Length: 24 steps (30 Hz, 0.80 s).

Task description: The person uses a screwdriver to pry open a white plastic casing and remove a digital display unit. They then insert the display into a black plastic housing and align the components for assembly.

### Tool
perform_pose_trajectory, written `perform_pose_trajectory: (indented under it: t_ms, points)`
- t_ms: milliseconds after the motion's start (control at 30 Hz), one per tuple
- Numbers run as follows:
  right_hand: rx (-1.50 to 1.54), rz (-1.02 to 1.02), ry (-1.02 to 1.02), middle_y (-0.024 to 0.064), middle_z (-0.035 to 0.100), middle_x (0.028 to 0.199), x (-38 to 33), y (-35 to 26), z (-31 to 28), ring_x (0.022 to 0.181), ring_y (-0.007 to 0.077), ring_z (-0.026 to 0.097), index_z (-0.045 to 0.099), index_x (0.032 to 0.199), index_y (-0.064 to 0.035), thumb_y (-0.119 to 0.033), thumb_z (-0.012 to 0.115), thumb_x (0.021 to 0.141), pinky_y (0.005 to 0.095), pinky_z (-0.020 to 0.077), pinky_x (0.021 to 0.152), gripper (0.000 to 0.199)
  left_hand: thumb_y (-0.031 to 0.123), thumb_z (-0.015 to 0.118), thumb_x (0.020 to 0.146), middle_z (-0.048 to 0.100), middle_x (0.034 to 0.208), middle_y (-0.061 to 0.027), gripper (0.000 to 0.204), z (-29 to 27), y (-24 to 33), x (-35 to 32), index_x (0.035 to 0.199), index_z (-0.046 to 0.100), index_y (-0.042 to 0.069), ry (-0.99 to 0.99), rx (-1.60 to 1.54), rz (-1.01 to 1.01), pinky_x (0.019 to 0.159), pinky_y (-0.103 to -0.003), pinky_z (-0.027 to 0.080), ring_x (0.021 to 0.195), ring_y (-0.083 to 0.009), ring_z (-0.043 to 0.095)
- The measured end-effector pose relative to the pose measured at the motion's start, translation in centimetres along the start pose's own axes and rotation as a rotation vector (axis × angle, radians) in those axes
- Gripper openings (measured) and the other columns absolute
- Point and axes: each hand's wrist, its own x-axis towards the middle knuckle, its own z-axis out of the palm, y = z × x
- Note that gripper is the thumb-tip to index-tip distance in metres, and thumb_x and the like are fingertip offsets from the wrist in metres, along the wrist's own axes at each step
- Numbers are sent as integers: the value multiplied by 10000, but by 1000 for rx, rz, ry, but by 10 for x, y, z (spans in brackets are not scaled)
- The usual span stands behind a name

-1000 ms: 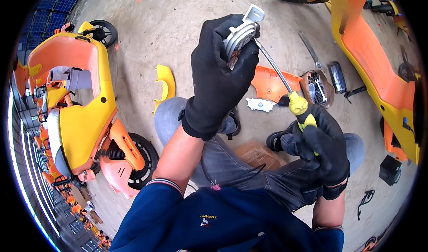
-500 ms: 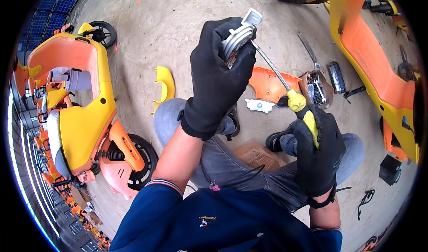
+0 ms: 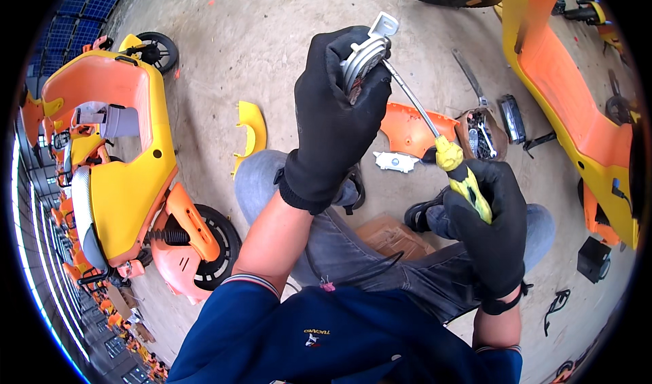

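Note:
My left hand (image 3: pixel 339 105), in a black glove, is closed around a round, ridged silver horn (image 3: pixel 365 59). A flat metal bracket with a hole sticks up from the horn's top. In my right hand (image 3: pixel 489 228), also gloved in black, is a screwdriver (image 3: pixel 451 154) with a yellow-wrapped handle. Its long shaft slants up to the left, and the tip meets the horn's edge beside my left thumb. The exact contact of the tip is hidden by the glove and the horn's rim.
Beyond my knees lie an orange panel (image 3: pixel 418 129), a white-silver part (image 3: pixel 396 161), a container of tools (image 3: pixel 483 136) and a black block-shaped part (image 3: pixel 512 119). A curved yellow panel (image 3: pixel 252 136) lies left. Yellow-orange scooters (image 3: pixel 125 211) flank me; cardboard (image 3: pixel 394 238) is between my legs.
The screwdriver's handle has turned in my right hand, and the fingers have shifted around it. My left hand and the horn have moved very slightly right.

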Motion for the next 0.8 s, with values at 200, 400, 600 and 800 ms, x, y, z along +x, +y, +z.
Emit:
perform_pose_trajectory:
  t_ms: [200, 400, 600, 800]
  points:
    - [-424, -314, 187, 207, 695, 1033, -9, 11, 10, 883, 302, 708, 629, 1201, 38, -133, 782, 887, 358, 562, 769, 389, -79, 639, 889, 699, 1139, -146, 347, 2, 1, -2, 1215, 544, -8, -8, 22, -19, 890, -291, 545, 1018, -157, 675]
    - [-291, -240, 116, 163, 701, 929, -2, -6, 12, 772, 280, 685, 652, 1165, 28, -133, 728, 925, 353, 548, 692, 299, -82, 643, 883, 692, 1135, -134, 333, 0, -2, 0, 1196, 559, -8, -46, 35, 26, 878, -292, 545, 1023, -156, 674]
    - [278, 312, -286, 71, 677, 843, 1, -4, -18, 717, 151, 638, 665, 1157, 31, -86, 626, 976, 268, 512, 648, 219, -91, 648, 877, 670, 1173, -142, 342, 0, 0, -2, 1196, 567, 1, -68, 65, 102, 870, -285, 540, 1025, -152, 666]
    - [349, 186, -222, 84, 665, 930, -3, 4, -18, 726, 116, 638, 590, 1195, -7, -134, 717, 913, 228, 519, 617, 335, -96, 643, 872, 683, 1159, -143, 355, 2, 3, -2, 1205, 561, -5, -79, 29, 18, 881, -289, 543, 1021, -152, 664]
